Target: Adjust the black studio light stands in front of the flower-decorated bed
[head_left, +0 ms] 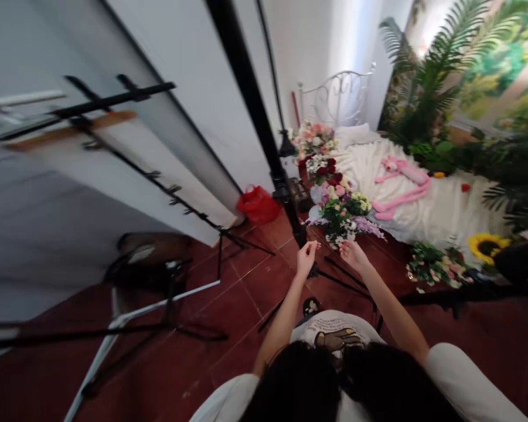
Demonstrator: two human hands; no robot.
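Note:
My left hand (306, 258) is raised in front of me beside the black pole of a stand (285, 199), thumb and fingertips pinched together. Level with it, my right hand (353, 255) has its fingers curled in toward the left one, a short gap between the two. Anything between the fingertips is too small to make out. Just beyond my hands is a bunch of artificial-looking flowers (336, 205) in pink, white, purple and yellow. White blossoms lie directly behind my right fingertips in the view.
Black stand legs (345, 275) spread over the red tiled floor (241, 305). More stands and a crossbar (114, 101) are on the left. A red bag (258, 204) sits by the wall. At right, a bed with white cloth (360, 176) holds a pink plush toy (406, 176).

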